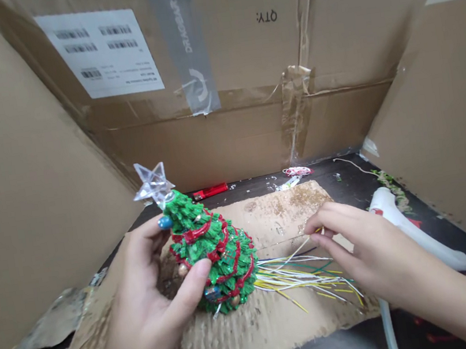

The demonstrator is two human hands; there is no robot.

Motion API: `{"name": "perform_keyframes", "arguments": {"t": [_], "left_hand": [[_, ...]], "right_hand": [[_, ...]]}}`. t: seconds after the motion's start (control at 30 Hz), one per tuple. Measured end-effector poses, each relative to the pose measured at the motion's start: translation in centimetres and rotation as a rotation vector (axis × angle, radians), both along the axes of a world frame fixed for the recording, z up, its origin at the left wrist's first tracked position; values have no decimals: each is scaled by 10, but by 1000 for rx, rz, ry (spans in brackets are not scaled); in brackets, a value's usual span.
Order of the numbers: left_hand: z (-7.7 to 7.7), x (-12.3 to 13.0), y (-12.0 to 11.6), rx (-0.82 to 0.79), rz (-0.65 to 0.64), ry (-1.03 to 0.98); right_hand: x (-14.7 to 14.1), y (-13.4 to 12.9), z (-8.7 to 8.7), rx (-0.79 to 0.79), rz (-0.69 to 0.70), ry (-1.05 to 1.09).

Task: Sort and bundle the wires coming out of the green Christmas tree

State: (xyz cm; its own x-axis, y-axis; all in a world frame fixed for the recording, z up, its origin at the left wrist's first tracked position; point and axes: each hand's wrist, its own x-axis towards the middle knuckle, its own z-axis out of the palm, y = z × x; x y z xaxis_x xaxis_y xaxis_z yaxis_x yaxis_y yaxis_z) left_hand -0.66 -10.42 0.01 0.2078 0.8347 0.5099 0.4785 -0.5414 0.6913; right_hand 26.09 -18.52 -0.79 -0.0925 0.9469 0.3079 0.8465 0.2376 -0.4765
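Observation:
My left hand (pixel 145 292) is wrapped round a small green Christmas tree ornament (pixel 214 253) with red garlands, tilted on its side. A clear plastic star (pixel 153 183) tops it at the upper left. Out of its base, toward the right, fans a bundle of white, yellow and green wires (pixel 305 280). My right hand (pixel 348 239) pinches a thin pale wire between thumb and fingertips, just above the bundle. One thin strand runs from the tree toward those fingers.
A torn cardboard sheet (pixel 265 333) lies under the work on a dark table. To the right sits a white glue gun (pixel 420 228). A red lighter (pixel 210 192) and a pink-white thread tangle (pixel 297 171) lie at the back. Cardboard walls (pixel 246 143) enclose the space.

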Motion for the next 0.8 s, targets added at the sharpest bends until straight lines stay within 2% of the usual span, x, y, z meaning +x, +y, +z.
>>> {"name": "perform_keyframes", "arguments": {"t": [0.23,0.3,0.4,0.63,0.8], "left_hand": [[-4,-2,5,-62,-111,48],[-3,1,1,-132,-79,97],[1,10,-7,-307,35,62],[8,14,-9,-435,-5,54],[9,17,-11,-443,45,2]], "right_hand": [[9,3,2,36,-128,-75],[10,3,3,56,-152,-119],[10,3,2,78,-166,-184],[9,4,-1,-12,-104,-308],[6,2,-2,-126,-13,-228]]}}
